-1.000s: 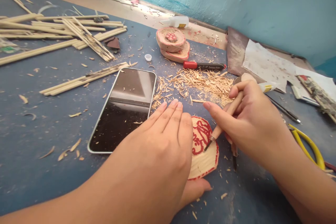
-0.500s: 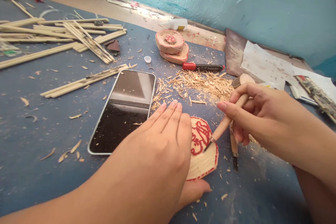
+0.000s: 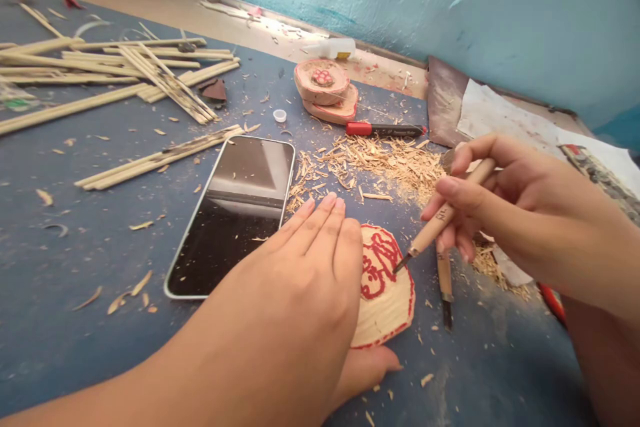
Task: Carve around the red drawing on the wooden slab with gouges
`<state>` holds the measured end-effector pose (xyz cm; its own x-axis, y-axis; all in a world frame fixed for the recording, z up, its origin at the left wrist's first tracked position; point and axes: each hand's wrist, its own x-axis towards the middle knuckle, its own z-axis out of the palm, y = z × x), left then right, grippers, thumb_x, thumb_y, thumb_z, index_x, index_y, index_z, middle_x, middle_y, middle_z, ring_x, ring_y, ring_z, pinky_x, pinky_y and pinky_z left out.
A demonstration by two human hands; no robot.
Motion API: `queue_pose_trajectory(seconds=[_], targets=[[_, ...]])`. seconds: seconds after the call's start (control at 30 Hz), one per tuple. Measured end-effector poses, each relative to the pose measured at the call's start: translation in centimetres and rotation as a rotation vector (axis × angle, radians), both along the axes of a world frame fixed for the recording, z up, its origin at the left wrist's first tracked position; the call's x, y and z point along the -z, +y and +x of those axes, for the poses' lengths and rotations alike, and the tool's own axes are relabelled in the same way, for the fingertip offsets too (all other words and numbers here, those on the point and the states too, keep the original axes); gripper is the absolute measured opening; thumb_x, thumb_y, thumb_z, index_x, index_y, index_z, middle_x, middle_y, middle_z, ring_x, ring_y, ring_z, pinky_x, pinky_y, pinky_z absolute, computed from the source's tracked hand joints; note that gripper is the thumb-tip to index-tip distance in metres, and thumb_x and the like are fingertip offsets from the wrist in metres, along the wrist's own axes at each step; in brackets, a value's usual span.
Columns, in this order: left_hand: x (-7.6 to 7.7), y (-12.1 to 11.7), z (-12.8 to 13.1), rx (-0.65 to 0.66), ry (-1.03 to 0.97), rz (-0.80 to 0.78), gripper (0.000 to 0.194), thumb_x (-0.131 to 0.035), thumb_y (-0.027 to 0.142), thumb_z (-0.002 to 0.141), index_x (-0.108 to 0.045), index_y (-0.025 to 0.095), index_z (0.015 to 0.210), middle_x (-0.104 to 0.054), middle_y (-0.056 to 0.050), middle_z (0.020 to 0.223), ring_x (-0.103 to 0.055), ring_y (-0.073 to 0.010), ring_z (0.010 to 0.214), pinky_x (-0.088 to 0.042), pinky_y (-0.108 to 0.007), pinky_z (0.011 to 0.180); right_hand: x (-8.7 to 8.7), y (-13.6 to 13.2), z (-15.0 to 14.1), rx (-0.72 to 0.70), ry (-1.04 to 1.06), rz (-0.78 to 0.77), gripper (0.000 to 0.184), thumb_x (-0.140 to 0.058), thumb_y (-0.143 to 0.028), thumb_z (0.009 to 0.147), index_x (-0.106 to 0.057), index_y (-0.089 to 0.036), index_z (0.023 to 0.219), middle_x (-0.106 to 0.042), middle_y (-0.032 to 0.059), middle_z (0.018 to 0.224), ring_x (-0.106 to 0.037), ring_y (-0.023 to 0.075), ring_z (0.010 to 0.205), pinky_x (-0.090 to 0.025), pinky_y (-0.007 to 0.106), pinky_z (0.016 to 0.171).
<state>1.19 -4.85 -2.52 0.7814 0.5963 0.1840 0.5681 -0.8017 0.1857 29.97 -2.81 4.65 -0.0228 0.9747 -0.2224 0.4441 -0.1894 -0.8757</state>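
My left hand (image 3: 305, 287) lies flat with fingers stretched out, pressing on a round wooden disc (image 3: 387, 303) that bears a red painted design. Its thumb curls round the disc's near edge. My right hand (image 3: 505, 203) is closed in a pen grip on a wooden-handled carving tool (image 3: 440, 220). The tool's metal tip touches the red design near the disc's right side. A second carving tool (image 3: 444, 283) lies on the blue tabletop just right of the disc, under my right hand.
A dark phone (image 3: 235, 213) lies left of my left hand. Wood shavings (image 3: 385, 160) are piled behind the disc, with a red marker (image 3: 385, 129) and two stacked carved discs (image 3: 325, 90). Bamboo sticks (image 3: 125, 67) spread at far left. Papers (image 3: 500, 120) lie at right.
My right hand has drawn back to the right and risen, sliding up the tool's handle. The tool now leans flatter. My left hand has stayed on the disc.
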Motion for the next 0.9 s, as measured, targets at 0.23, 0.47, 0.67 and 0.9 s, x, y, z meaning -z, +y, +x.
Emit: queue_pose_trajectory(seconds=[0.23,0.47,0.67,0.9], targets=[[-1.0,1.4,1.8,-0.115,-0.081,-0.053,0.097,-0.088,0.083,0.109,-0.073,0.016,0.178,-0.075,-0.028,0.186,-0.058,-0.0575,0.186,-0.047,-0.075,0.156,-0.6,-1.1,-0.9,-0.109,-0.041,0.158,0.029,-0.089,-0.056,0.121,-0.065,-0.039,0.117,-0.096,-0.0025,0.09,-0.093,0.024,0.064,-0.075,0.029,0.054],[-0.8,0.8,0.5,-0.068,-0.058,-0.047,0.098,-0.092,0.085,0.106,-0.079,0.014,0.172,-0.08,-0.029,0.18,-0.069,-0.0562,0.178,-0.053,-0.072,0.153,-1.1,-0.7,0.5,-0.199,-0.001,0.108,0.031,-0.09,-0.06,0.121,-0.071,-0.036,0.119,-0.099,0.0016,0.099,-0.1,0.0299,0.082,-0.083,0.034,0.066],[-1.2,0.6,-0.2,0.04,-0.051,0.147,0.126,-0.106,0.097,0.083,-0.089,-0.01,0.148,-0.086,-0.044,0.156,-0.093,-0.0581,0.141,-0.079,-0.065,0.126,-0.9,-0.5,0.5,-0.21,0.01,0.12,0.038,-0.093,-0.067,0.119,-0.071,-0.035,0.118,-0.097,0.0,0.097,-0.1,0.0276,0.083,-0.082,0.032,0.067],[-1.5,0.7,-0.2,0.041,-0.049,0.209,0.123,-0.104,0.1,0.083,-0.093,-0.007,0.143,-0.088,-0.042,0.151,-0.096,-0.0565,0.135,-0.08,-0.064,0.122,-0.9,-0.6,0.2,-0.19,0.011,0.138,0.035,-0.096,-0.062,0.118,-0.074,-0.036,0.114,-0.095,0.0003,0.088,-0.096,0.0243,0.071,-0.078,0.026,0.065]])
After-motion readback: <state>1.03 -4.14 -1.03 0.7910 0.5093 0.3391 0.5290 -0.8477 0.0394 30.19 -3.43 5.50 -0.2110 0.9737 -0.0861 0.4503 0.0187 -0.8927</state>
